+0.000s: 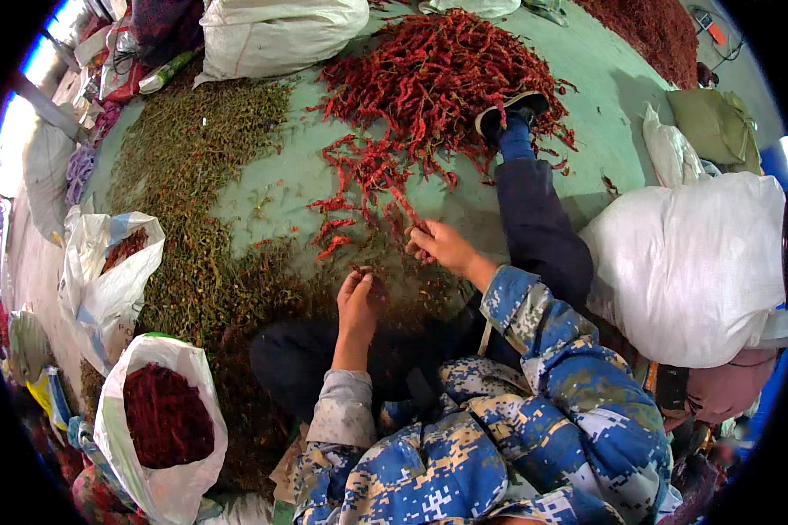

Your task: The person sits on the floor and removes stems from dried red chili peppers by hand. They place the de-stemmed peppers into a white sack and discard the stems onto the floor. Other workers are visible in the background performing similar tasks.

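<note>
My right hand (443, 248) is closed around a dried red chili pepper (406, 209), whose long body sticks out toward the pile. To its left, my left hand (356, 305) has thumb and fingertips pinched together over my lap; whether a small piece is between them I cannot tell. Just beyond both hands, loose dried chilies (333, 224) are strewn on the green floor (262, 197). They trail back to a large heap of dried red chilies (433, 79). Broken stems and debris (190, 262) cover the floor on the left.
My outstretched leg (538, 216) reaches the heap's right edge. At left stand an open white sack of dark red chilies (171, 420) and another open sack (111, 289). A full white sack (689, 269) bulges at right; another white sack (282, 36) lies at the back.
</note>
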`<act>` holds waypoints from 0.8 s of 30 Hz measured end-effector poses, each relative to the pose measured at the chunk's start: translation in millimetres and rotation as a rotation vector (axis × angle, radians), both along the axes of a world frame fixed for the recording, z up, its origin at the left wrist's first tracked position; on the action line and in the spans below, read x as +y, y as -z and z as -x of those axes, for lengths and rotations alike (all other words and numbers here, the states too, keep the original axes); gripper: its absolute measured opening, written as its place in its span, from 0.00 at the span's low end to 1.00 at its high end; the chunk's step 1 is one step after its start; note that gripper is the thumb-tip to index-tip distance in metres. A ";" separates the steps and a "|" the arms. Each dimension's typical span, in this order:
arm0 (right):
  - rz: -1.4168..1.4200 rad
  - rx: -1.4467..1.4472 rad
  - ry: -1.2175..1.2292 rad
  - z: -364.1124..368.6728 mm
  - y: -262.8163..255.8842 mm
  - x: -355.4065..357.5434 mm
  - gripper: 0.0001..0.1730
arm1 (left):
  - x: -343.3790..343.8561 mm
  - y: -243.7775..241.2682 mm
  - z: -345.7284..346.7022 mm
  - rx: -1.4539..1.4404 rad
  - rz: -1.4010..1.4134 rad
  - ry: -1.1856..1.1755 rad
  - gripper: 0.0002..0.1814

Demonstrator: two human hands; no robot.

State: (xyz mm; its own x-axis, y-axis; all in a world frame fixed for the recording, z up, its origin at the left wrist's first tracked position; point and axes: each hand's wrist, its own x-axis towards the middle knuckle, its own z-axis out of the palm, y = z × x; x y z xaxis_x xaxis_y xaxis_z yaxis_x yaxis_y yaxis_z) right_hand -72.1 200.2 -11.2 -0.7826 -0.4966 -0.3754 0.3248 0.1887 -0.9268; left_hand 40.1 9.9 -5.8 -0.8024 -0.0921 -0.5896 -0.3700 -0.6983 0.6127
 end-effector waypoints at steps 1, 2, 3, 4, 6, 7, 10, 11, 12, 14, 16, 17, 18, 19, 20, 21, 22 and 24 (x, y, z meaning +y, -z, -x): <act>0.041 -0.018 -0.007 -9.2 -4.0 0.6 0.22 | 1.9 0.0 -0.1 0.021 -0.019 -0.005 0.06; -0.073 0.001 -0.078 -17.9 -9.2 0.9 0.25 | 4.0 -0.2 -0.5 0.042 -0.038 -0.013 0.06; -0.044 0.027 -0.080 -26.7 -10.6 -1.1 0.24 | 4.2 1.7 -0.4 0.064 -0.057 -0.020 0.06; -0.015 0.053 -0.083 -36.1 -11.0 -3.6 0.24 | 2.8 7.1 -1.0 0.048 -0.008 0.038 0.13; -0.095 0.166 -0.141 -51.8 -14.5 -11.8 0.23 | 3.8 8.3 -1.3 0.041 0.068 0.076 0.15; -0.203 0.255 -0.196 -58.5 -18.4 -17.2 0.22 | 4.9 6.3 -1.9 0.034 0.108 0.092 0.16; -0.393 0.541 -0.283 -78.3 -16.6 -26.7 0.19 | 5.3 13.0 -4.6 0.085 0.095 0.166 0.13; -0.403 0.591 -0.277 -84.1 -15.3 -27.8 0.20 | 3.7 16.7 -5.2 0.112 0.062 0.201 0.12; -0.419 0.641 -0.270 -88.4 -14.4 -26.6 0.20 | 5.6 12.0 -5.1 0.110 0.049 0.192 0.09; -0.399 0.648 -0.245 -94.4 -11.5 -25.3 0.22 | 5.0 13.4 -5.5 0.151 0.007 0.163 0.08; -0.334 0.562 -0.213 -97.7 -6.8 -22.6 0.24 | 6.5 3.8 -4.8 0.150 -0.022 0.122 0.08; -0.350 0.539 -0.198 -98.7 -7.7 -19.5 0.24 | 6.7 -10.3 -4.7 0.127 -0.025 0.097 0.07; -0.362 0.516 -0.189 -100.6 -11.5 -17.1 0.24 | 5.6 -19.4 -5.9 0.102 -0.025 0.066 0.07; -0.374 0.492 -0.180 -101.9 -13.3 -14.2 0.24 | 5.1 -13.3 -6.2 0.121 -0.006 0.067 0.07; -0.370 0.489 -0.180 -100.0 -8.5 -9.4 0.22 | 5.1 -1.8 -6.1 0.139 0.013 0.069 0.07; -0.370 0.487 -0.175 -94.5 -6.5 -4.8 0.21 | 6.3 2.1 -4.7 0.160 0.030 0.077 0.07; -0.370 0.485 -0.169 -89.9 -4.3 -2.3 0.20 | 7.0 4.9 -4.0 0.172 0.025 0.060 0.07; -0.534 0.532 -0.303 -85.1 -15.2 -2.5 0.18 | 8.0 8.0 -3.3 0.194 0.015 0.027 0.07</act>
State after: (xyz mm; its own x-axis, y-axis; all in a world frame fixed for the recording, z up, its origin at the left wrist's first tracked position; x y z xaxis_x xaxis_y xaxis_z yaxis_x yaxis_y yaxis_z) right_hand 13.1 197.6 4.0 -0.7830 -0.5748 -0.2377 -0.2699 0.6583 -0.7027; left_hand 43.4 17.8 -13.8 -0.9032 -0.0770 -0.4224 -0.2623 -0.6799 0.6848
